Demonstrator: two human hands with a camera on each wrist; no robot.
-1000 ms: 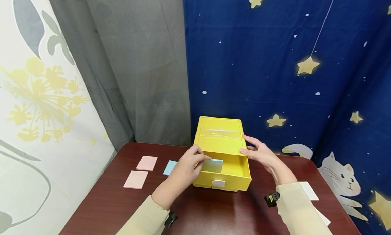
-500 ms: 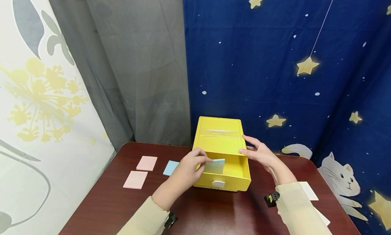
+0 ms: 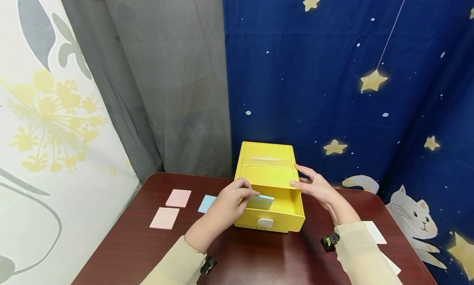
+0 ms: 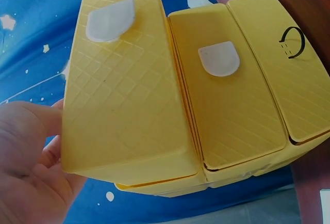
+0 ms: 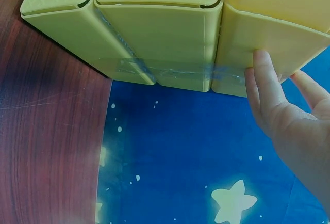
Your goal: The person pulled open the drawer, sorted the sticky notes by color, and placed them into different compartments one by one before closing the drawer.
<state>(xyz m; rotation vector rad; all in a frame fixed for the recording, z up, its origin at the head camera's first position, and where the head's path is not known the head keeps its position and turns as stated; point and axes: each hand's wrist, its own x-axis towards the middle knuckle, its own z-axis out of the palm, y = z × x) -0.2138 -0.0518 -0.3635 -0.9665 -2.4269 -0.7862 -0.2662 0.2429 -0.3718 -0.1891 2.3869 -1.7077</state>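
Note:
A yellow three-tier drawer unit [image 3: 267, 164] stands on the table, its top drawer [image 3: 281, 224] pulled out. Between thumb and fingers, my left hand [image 3: 231, 200] pinches a light blue square pad of notes [image 3: 262, 202] inside this drawer. The pad leans, its lower part hidden behind the drawer front; in the left wrist view, the left hand [image 4: 36, 162] reaches in past the drawer's edge and the pad is hidden. My right hand [image 3: 314, 187] touches the unit's top right edge. In the right wrist view, fingers of the right hand [image 5: 294, 115] rest against the unit's side wall.
Two pink note pads [image 3: 178, 198] [image 3: 164, 218] lie at the left of the dark red table [image 3: 255, 260]. Another blue pad [image 3: 206, 203] lies left of the unit. White pads [image 3: 375, 232] lie at the right, partly behind the right sleeve. Curtains hang behind the table.
My left hand has shifted slightly right and deeper over the drawer. The blue pad has moved right with it and tilted from nearly upright to a flatter lean. The right hand stays put.

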